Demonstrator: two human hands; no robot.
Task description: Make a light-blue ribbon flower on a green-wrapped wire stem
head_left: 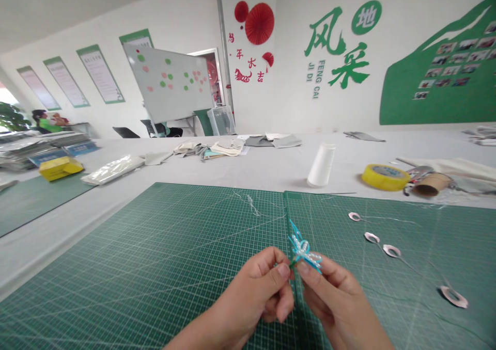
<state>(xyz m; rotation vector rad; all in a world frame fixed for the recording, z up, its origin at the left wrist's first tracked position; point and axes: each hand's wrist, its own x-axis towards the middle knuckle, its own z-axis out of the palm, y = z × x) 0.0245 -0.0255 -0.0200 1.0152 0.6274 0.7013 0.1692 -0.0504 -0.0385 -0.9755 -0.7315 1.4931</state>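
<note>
A blue flower-like ornament (303, 248), with thin blue strands and rows of clear beads, is pinched between the thumb and fingers of my right hand (334, 290). At its lower left a short green stem or thread (293, 263) shows, and the fingertips of my left hand (265, 283) are closed on it. Both hands hover close together over the seam of the green cutting mats (186, 241). To the right lie several pale pink oval rings (392, 251) with thin wire or thread tails. A long green thread (434, 311) trails across the right mat.
Beyond the mats stand a white thread cone (321, 165), a yellow tape roll (385, 177) and a cardboard tube (431, 184). Loose white thread (252, 204) lies on the left mat. Fabric pieces (225, 147), a plastic-wrapped packet (113, 169) and a yellow box (61, 168) are farther off.
</note>
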